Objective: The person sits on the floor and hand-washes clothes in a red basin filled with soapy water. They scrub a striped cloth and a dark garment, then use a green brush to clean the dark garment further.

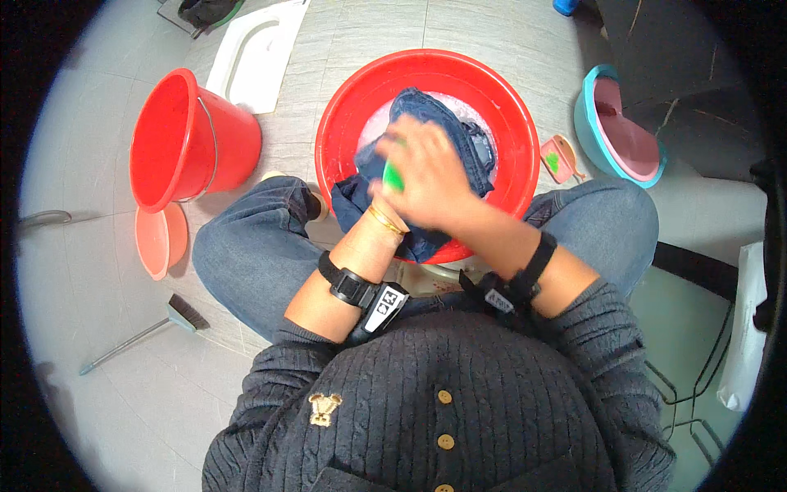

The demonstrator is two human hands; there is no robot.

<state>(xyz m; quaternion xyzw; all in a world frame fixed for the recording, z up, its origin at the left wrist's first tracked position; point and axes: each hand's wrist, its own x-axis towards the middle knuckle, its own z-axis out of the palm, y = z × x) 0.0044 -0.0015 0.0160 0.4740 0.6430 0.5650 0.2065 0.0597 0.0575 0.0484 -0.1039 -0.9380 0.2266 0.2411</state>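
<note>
Before me, a large red plastic basin (425, 56) holds sudsy water (376, 126) and wet dark blue denim clothing (424, 104). Part of the cloth hangs over the near rim. My right hand (433, 172), blurred, is over the denim with its fingers curled around a small green item (393, 177); whether that is a brush or soap I cannot tell. Crossing beneath it is my left hand (382, 198), which rests at the cloth. Its fingers are mostly hidden behind the right hand, so its grip does not show.
On the left stand a red bucket (237, 141) with a wire handle and a small orange basin (161, 240). A long-handled brush (184, 315) lies lower left. Beyond is a white squat toilet (261, 55). At right are a pink soap dish (561, 169) and nested basins (590, 135).
</note>
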